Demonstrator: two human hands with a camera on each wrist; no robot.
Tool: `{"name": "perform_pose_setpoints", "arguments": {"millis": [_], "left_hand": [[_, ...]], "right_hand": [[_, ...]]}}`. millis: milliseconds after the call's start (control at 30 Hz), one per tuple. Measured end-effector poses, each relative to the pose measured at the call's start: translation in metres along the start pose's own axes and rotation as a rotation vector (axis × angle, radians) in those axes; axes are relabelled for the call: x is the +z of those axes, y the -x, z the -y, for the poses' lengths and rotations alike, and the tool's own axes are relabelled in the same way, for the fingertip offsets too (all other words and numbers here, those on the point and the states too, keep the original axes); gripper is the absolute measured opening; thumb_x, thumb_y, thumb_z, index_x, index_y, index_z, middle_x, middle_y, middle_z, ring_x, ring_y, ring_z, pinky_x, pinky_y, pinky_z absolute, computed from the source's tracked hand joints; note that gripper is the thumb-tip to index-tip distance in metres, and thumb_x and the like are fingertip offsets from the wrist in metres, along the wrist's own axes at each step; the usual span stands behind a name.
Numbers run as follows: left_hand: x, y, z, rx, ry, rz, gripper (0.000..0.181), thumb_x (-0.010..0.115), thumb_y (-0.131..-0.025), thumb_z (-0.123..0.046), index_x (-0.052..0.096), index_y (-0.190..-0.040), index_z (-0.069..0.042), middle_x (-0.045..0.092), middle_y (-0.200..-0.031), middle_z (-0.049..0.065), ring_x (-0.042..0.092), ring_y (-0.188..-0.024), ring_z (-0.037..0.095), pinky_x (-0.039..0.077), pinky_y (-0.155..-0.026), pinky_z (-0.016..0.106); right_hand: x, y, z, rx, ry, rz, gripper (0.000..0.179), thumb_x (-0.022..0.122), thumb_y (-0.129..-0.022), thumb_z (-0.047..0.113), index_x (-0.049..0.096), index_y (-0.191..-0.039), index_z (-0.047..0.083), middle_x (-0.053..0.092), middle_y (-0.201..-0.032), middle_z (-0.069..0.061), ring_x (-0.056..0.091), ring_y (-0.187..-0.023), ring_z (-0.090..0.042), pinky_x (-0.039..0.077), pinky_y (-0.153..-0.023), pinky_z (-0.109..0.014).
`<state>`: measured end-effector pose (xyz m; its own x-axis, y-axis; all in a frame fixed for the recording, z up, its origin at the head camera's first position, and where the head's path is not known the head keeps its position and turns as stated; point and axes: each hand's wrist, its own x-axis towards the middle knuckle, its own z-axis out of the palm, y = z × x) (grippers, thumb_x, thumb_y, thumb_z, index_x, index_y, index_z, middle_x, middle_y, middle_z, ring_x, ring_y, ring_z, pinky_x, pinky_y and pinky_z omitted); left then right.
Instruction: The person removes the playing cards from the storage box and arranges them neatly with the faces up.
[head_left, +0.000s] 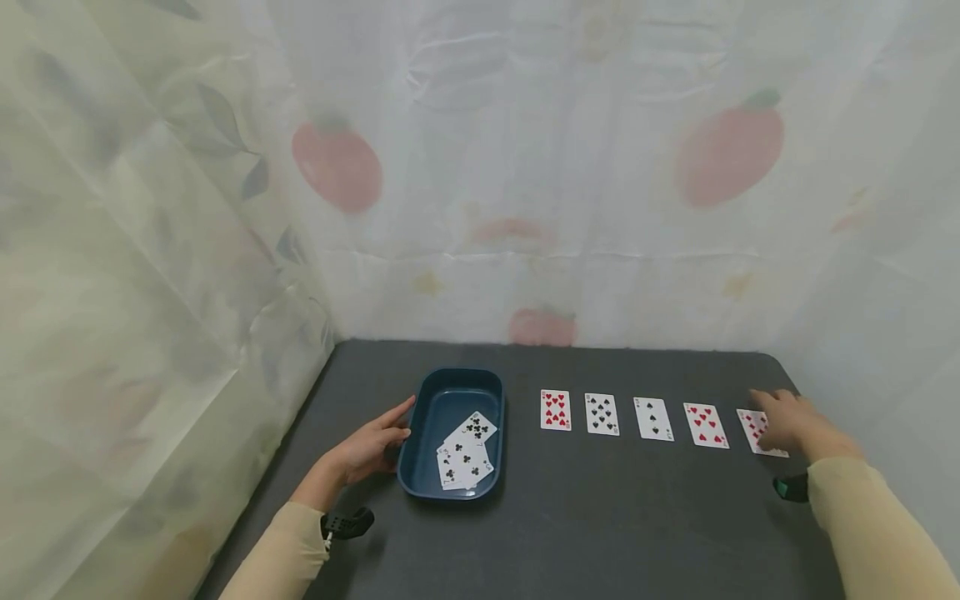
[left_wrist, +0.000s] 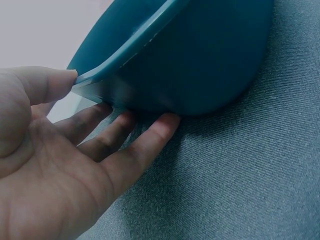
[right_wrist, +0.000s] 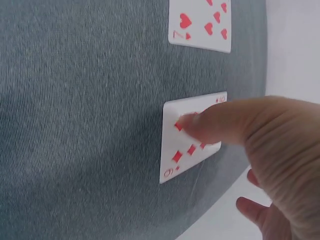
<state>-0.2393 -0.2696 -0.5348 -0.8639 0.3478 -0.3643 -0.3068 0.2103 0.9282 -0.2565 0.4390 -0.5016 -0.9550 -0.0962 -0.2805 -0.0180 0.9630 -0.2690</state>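
Observation:
At the tray's left side, my left hand holds the blue tray. Its thumb is at the rim while the other fingers touch the lower wall. Inside the tray lie overlapping playing cards, those on top showing clubs. My right hand is over the rightmost card, a six of diamonds. The right thumb touches that card's face; its other fingers are spread away from it. The seven of hearts lies just left of this hand.
Further left in the same row are a card with spades, another spades card and a hearts card, all face up. They lie on a dark cloth-covered table. Patterned curtains enclose the back and sides.

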Motion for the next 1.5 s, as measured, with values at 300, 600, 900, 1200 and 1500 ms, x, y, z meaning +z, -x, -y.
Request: {"name": "perform_pose_setpoints", "arguments": {"millis": [300,600,900,1200,1500], "left_hand": [[-0.001,0.002,0.001,0.0,0.0,-0.012,0.065,0.045,-0.11,-0.015,0.018,-0.165,-0.035,0.015,-0.168,0.018,0.034,-0.144,0.046,0.047,-0.094,0.065],[0.0,0.003,0.001,0.003,0.001,-0.004,0.065,0.044,-0.11,-0.014,0.017,-0.165,-0.034,0.014,-0.168,0.02,0.036,-0.142,0.046,0.049,-0.093,0.063],[0.001,-0.001,0.003,0.017,-0.001,-0.01,0.066,0.046,-0.11,-0.014,0.016,-0.166,-0.032,0.018,-0.166,0.022,0.042,-0.137,0.043,0.048,-0.093,0.063],[0.004,-0.003,0.001,0.012,-0.016,-0.045,0.066,0.046,-0.108,-0.013,0.02,-0.165,-0.033,0.039,-0.148,0.02,0.051,-0.119,0.035,0.051,-0.09,0.057],[0.002,-0.002,0.001,0.017,-0.014,-0.046,0.065,0.047,-0.109,-0.014,0.022,-0.164,-0.035,0.033,-0.156,0.02,0.048,-0.127,0.037,0.049,-0.092,0.062]], "right_hand": [[0.005,-0.01,0.046,-0.149,0.097,-0.195,0.088,0.08,-0.085,0.027,0.036,-0.15,-0.011,0.036,-0.141,-0.043,0.028,-0.128,-0.065,0.029,-0.097,-0.079],[0.015,-0.03,0.127,-0.422,0.135,-0.314,0.081,0.08,-0.089,0.031,0.042,-0.154,0.0,0.045,-0.148,-0.028,0.037,-0.135,-0.053,0.032,-0.103,-0.071],[0.039,-0.042,0.223,-0.648,0.066,-0.315,0.081,0.081,-0.088,0.033,0.044,-0.155,0.008,0.048,-0.151,-0.017,0.04,-0.138,-0.041,0.034,-0.109,-0.063],[0.055,-0.046,0.31,-0.763,0.02,-0.195,0.083,0.076,-0.091,0.045,0.039,-0.159,0.015,0.042,-0.157,-0.009,0.036,-0.143,-0.032,0.031,-0.114,-0.056],[0.071,-0.05,0.361,-0.821,0.08,-0.108,0.085,0.075,-0.09,0.051,0.037,-0.161,0.022,0.039,-0.16,-0.004,0.032,-0.146,-0.027,0.031,-0.116,-0.05]]}}
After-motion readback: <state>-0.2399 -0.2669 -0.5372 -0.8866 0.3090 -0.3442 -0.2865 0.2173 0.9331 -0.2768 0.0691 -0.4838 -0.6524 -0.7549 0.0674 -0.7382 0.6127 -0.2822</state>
